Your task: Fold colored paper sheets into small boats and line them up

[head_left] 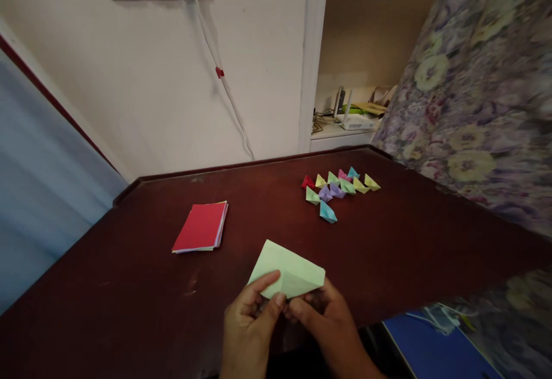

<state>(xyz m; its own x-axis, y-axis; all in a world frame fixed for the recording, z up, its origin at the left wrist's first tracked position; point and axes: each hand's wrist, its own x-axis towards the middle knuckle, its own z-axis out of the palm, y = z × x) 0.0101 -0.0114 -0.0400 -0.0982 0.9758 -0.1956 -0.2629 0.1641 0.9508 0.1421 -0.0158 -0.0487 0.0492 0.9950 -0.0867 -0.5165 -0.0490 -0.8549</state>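
A folded sheet of light green paper (288, 267) is held above the near part of the dark red-brown table, tilted, with creases showing. My left hand (254, 316) grips its left and lower edge, thumb and index finger on the near face. Around the lower right edge closes my right hand (325, 316), its thumb bent near the left thumb; some of its fingertips are hidden behind the paper. Farther off to the right stand several small folded paper boats in many colours, the closest a blue paper boat (328, 212).
A stack of coloured paper (200, 226), red on top, lies on the table (129, 287) to the left. A raised rim runs along the back. Behind are a wall with a white cable (228, 94) and a shelf with a router (357, 121). A floral curtain (466, 108) hangs at right.
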